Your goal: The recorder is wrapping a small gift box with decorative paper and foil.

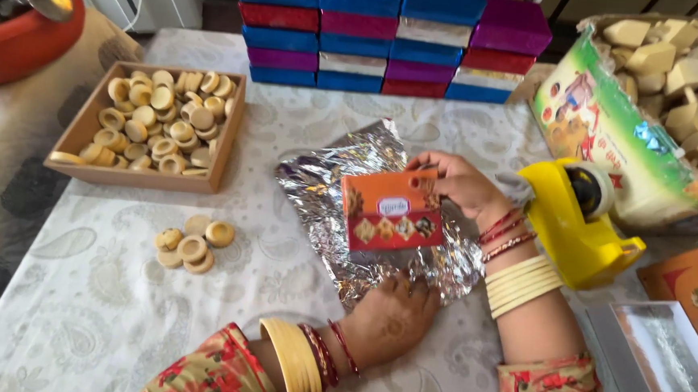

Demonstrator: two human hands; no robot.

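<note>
Orange and red, the small box [391, 211] stands on a crinkled foil sheet [325, 190] in the middle of the desk [100, 310]. The right hand [459, 182] grips the box's upper right corner between thumb and fingers, holding it upright and slightly tilted. The left hand [390, 320] lies flat and spread, palm down, pinning the near edge of the foil against the desk — it grasps nothing.

Just right of the box sits a yellow tape dispenser [577, 226], close to the right wrist. To the left, a few round caps [193, 243] lie loose on the cloth, and a brown tray [144, 177] behind them holds many more. Foil-wrapped boxes [391, 37] in blue, red and purple are stacked at the far edge; a carton of wooden blocks [680, 63] stands far right, and an open silver-lined box [654, 356] sits near right.

Risks, as I judge them: the foil is thin and already creased, so a sharp box corner could tear it if pulled tight — and if the left hand lifts, the sheet may slide and the box sit crooked. The right wrist could also knock the dispenser.
</note>
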